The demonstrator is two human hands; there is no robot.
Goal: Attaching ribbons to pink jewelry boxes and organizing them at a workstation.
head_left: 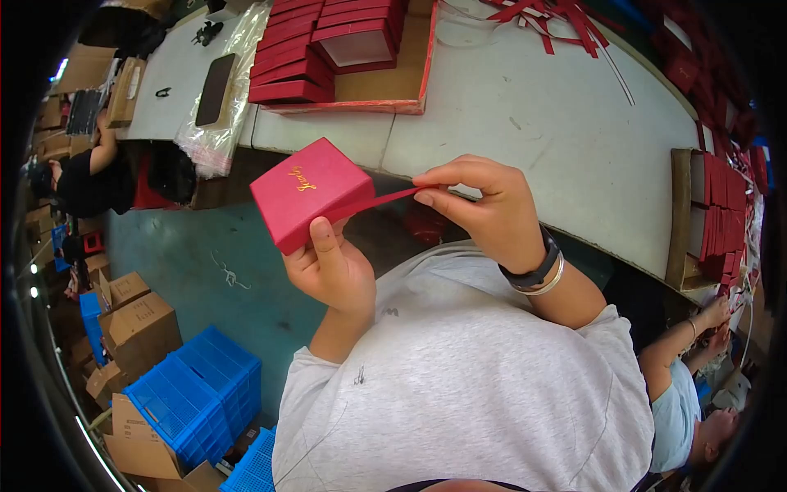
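Observation:
A small red gift box (310, 190) with gold lettering on its lid is held tilted in front of me, off the table's near edge. My left hand (334, 266) is closed around its lower side, thumb pressed on the side face; the fingers beneath are partly hidden. From the box a narrow red strip (385, 198) stretches out to the right. Its far end is pinched between the thumb and forefinger of my right hand (484, 201), which wears a dark wristband and a bangle.
On the white table (484, 107) stands a carton tray (422, 74) of red boxes (291, 66). A phone (215, 92) lies on clear plastic at left, loose red strips (566, 25) at the far side. Blue crates (197, 394) stand on the floor; a co-worker (676, 410) sits at right.

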